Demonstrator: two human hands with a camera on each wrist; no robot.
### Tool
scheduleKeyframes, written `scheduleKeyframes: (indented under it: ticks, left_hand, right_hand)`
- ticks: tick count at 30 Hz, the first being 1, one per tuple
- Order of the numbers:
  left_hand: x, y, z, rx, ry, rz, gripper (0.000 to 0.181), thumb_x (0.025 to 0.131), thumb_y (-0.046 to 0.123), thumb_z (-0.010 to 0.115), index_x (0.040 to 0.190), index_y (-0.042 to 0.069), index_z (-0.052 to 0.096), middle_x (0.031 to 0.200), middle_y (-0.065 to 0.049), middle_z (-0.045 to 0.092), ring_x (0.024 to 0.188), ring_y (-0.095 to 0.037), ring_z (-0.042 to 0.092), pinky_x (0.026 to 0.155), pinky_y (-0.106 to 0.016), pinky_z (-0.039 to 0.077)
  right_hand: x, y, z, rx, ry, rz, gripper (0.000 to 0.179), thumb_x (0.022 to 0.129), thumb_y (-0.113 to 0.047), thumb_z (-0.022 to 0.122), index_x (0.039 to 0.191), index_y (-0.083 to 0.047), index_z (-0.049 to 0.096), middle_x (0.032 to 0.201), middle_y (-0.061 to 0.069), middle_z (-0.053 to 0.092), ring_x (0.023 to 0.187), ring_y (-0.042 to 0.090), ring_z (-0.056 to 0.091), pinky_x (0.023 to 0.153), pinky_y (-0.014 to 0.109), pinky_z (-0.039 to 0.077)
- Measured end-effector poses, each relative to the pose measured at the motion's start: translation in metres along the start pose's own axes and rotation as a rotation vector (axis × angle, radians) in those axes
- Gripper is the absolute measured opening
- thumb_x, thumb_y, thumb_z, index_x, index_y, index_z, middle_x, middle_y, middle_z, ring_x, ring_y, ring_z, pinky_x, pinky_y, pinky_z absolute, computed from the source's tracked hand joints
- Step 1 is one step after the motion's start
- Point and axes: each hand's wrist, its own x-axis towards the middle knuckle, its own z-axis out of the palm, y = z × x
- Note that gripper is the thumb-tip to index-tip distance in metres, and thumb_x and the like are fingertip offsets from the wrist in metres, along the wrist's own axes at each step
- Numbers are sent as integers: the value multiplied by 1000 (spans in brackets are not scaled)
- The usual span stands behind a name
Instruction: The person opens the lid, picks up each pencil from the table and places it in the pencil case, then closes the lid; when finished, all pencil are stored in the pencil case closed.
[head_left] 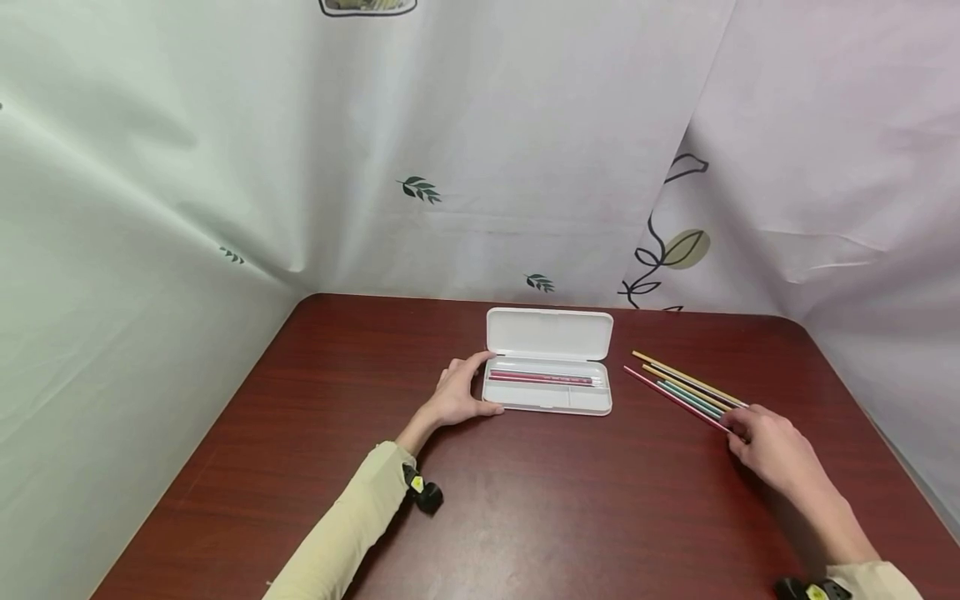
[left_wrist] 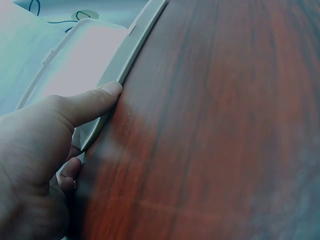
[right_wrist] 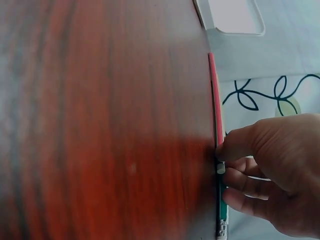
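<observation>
White rectangular plastic pencil case [head_left: 536, 399], lid raised, at the 12 o'clock end of the dark-red wood-grain table [head_left: 600, 500]: holds two slim red pencils [head_left: 540, 378] in its rear compartment, markings too small to read. Left hand [head_left: 456, 398], thumb and fingers spread wide, grips the case's 9 o'clock end. Slim loose yellow, green and red pencils [head_left: 690, 399] fan out towards 4 o'clock; right hand [head_left: 776, 450], fingertips nearly together, pinches the loose red one.

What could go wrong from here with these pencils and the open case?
The right hand pinches the loose red pencil right beside the green pencils, so those might get dragged along. The left hand grips only the left end of the white pencil case, so a bump could swivel it. Its open lid might drop over the pencils inside.
</observation>
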Motion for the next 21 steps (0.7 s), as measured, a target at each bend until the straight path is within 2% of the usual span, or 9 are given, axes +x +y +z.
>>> scheduleKeyframes:
  ticks: [10,21]
  left_hand:
    - [0,1,0,8,-12,-14,93,71,33,91,150,15,44,119,-11,58,113,-28,43,94,-46,32]
    - [0,2,0,12,-7,-14,92,71,33,91,149,15,44,118,-10,58,112,-28,43,92,-46,33]
  right_hand:
    - [2,-1,0,-4,-13,1,17,75,4,72,90,-4,69,78,5,57,64,21,55,53,44,43]
    - [2,1,3,15,95,-82,21,71,7,73,87,-5,70,77,2,58,62,17,54,52,40,42]
